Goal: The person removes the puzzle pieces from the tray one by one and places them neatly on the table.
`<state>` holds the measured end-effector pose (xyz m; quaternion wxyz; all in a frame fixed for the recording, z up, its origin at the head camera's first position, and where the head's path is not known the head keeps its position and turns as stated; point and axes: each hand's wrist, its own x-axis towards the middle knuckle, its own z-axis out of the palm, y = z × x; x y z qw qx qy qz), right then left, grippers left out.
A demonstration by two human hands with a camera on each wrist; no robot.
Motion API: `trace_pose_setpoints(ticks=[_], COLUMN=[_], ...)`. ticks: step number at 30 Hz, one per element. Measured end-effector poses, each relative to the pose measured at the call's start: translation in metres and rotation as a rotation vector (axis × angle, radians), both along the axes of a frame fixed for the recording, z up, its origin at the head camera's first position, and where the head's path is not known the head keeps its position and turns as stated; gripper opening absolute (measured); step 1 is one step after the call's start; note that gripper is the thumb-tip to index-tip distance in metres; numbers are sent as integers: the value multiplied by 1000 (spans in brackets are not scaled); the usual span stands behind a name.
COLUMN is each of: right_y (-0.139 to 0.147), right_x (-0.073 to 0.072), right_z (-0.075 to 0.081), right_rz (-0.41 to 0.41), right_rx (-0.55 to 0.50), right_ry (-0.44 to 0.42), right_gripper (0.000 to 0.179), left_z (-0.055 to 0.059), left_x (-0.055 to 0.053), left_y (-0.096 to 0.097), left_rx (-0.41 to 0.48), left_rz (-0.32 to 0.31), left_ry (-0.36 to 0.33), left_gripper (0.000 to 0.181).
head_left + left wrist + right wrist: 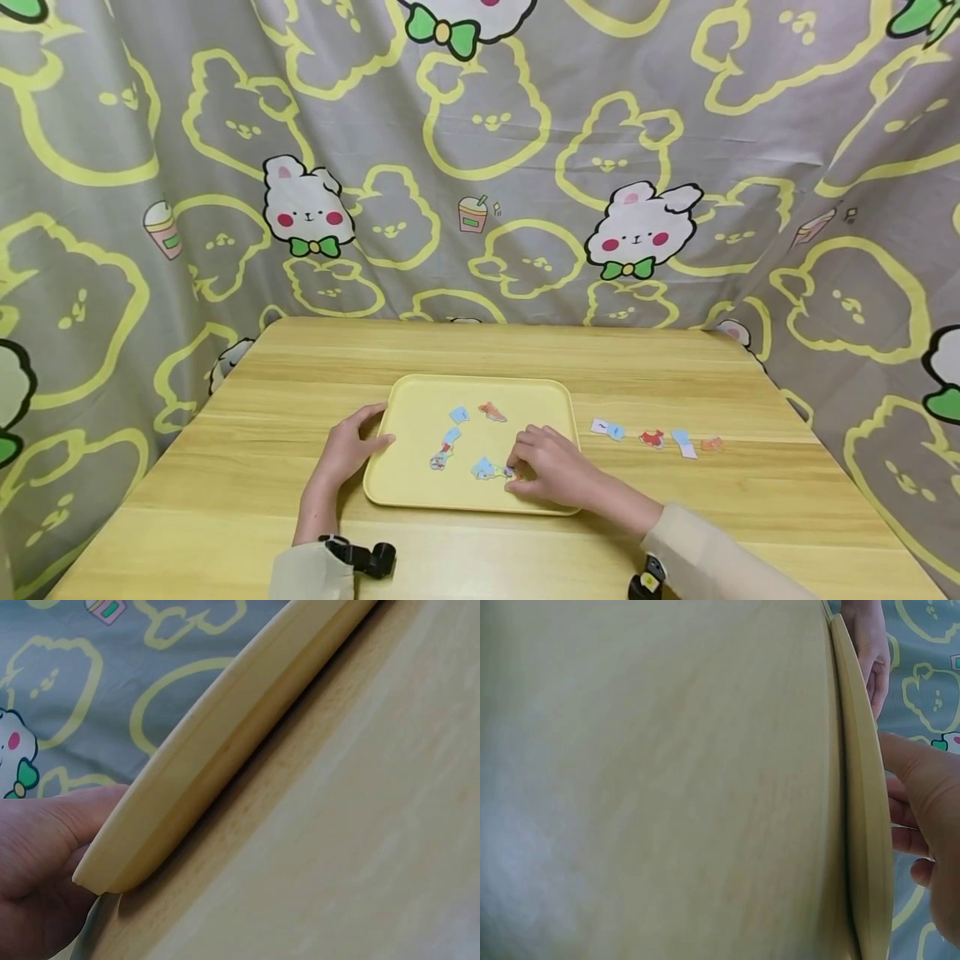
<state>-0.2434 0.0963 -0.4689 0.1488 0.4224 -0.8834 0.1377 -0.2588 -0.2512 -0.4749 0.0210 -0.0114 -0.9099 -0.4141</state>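
A yellow tray lies on the wooden table. My left hand holds its left rim, thumb reaching over the edge; the left wrist view also shows this hand at the tray's side wall. Over the tray's lower right, my right hand pinches a small colourful puzzle piece, largely covered by the fingers. That piece adjoins a light-blue puzzle piece. Left of these sits a joined strip of puzzle pieces. Higher up lie a blue piece and an orange-brown piece.
Right of the tray, a row of loose pieces lies on the table: a white-and-blue pair, a red piece, a blue-and-white piece and an orange piece. A patterned grey curtain hangs behind and at both sides.
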Motion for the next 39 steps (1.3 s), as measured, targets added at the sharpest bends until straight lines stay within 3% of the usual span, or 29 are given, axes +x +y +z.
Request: trace_pose_setpoints(ticks=[11,31,39], right_y=[3,10,9], right_x=[2,3,2], right_z=[-1,-1,2], right_rz=[-27,21,4], right_rx=[-41,-392,-436], right_ry=[-96,-238,-267], right_gripper=[22,22,21], left_z=[1,1,2], left_x=[6,6,4], left_y=[4,6,5], left_rx=[10,-12,-3], left_rz=[-3,13,13], left_ry=[-28,-32,-45], left_gripper=[59,58,59])
